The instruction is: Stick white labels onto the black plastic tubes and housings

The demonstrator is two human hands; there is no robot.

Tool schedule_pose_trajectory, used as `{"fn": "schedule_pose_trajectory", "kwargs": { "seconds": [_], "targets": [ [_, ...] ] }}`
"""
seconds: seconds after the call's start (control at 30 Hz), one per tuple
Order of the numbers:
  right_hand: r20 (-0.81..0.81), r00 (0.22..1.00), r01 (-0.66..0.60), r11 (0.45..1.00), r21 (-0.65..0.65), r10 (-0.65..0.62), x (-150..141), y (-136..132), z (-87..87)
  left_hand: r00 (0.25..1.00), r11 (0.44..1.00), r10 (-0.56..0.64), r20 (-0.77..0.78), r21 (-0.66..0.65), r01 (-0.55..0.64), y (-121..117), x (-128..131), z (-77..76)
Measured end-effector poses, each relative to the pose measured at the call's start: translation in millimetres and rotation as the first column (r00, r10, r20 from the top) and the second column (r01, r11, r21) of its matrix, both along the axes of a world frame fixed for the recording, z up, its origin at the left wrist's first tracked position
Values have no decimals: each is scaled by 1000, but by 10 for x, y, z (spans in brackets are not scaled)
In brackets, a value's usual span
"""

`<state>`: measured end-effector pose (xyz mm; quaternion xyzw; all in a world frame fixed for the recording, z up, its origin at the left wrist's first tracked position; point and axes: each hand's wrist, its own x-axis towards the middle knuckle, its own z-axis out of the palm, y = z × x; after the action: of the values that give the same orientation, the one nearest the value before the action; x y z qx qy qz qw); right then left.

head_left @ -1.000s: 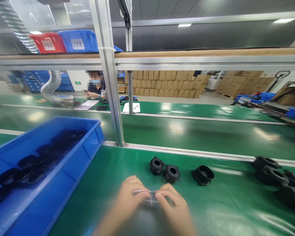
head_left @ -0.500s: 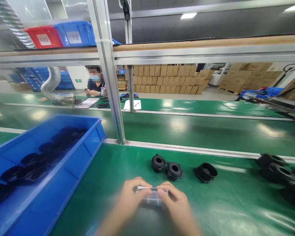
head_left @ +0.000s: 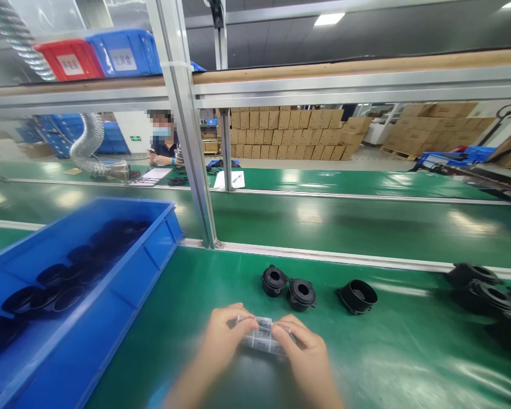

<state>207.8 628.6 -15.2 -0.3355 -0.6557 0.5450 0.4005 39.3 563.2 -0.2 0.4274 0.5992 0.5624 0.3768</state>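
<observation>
A sheet of small printed labels (head_left: 263, 339), pale with a grid of cells, is stretched between my two hands above the green bench. My left hand (head_left: 227, 332) pinches its left side between thumb and fingers. On the right side, my right hand (head_left: 300, 343) grips it the same way, both thumbs on top near the upper edge. The sheet bends over the fingers there. Just beyond my hands stand two black round housings (head_left: 275, 280) with centre holes, side by side. Right of them, an open black cup-shaped housing (head_left: 357, 296) sits tilted toward me.
A large blue bin (head_left: 123, 295) with many black rings fills the left. Several black housings (head_left: 485, 295) cluster at the right edge. A metal post (head_left: 191, 142) rises behind the bench. Across the far bench sits a person (head_left: 164, 142) in a mask.
The label sheet's upper edge has bent up between my thumbs, showing more of its printed cells. Both hands stay nearly in place. The housings have not moved.
</observation>
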Motion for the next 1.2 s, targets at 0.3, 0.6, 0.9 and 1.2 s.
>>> {"fn": "schedule_pose_trajectory", "kwargs": {
  "seconds": [0.3, 0.6, 0.9, 1.2],
  "targets": [
    [18, 994, -104, 986, -133, 107, 102, 118, -47, 996, 995, 77, 40, -65, -74, -6, -24, -40],
    [142, 983, -127, 987, 100, 113, 187, 228, 100, 999, 993, 26, -26, -114, -29, -22, -46, 35],
    [82, 962, 76, 540, 838, -262, 242, 129, -41, 999, 986, 41, -2, -159, -41, -14, -28, 40],
    [89, 994, 46, 967, 249, -70, 86, -3, 24, 999, 992, -28, -26, -123, 24, -19, 52, 46]
  ]
}}
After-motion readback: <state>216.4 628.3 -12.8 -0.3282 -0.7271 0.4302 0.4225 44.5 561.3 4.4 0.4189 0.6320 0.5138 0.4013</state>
